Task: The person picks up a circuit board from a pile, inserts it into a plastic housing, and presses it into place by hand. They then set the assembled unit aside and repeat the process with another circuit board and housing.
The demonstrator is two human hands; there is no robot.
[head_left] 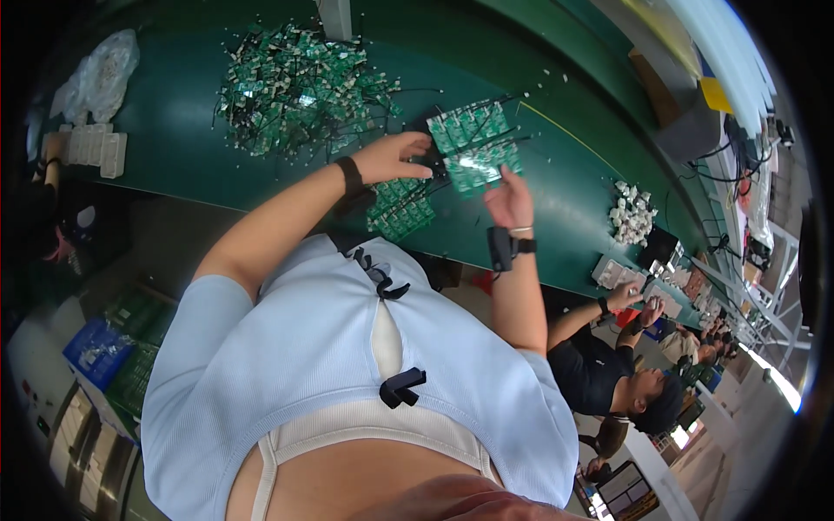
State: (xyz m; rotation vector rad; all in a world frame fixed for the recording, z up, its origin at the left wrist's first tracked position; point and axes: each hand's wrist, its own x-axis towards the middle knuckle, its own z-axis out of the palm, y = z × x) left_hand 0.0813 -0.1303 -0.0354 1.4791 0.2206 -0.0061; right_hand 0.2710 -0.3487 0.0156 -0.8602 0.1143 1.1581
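Observation:
A green circuit board panel [469, 128], made up of several small boards with black wires, is tilted over the green table [556, 234]. My right hand [510, 201] grips its near right edge, thumb on top. To the left of that panel, my left hand [398, 159] has thumb and fingers apart, close to some black wires at the panel's edge. I see nothing held in it. Another green board panel [400, 208] with black wires lies just below my left hand at the table's near edge.
A large heap of small green boards with wires [304, 95] covers the far left. Clear plastic bags [106, 74] and white trays [97, 149] sit further left. White parts [632, 214] are piled to the right, and a co-worker [599, 369] sits beyond, hands over the table.

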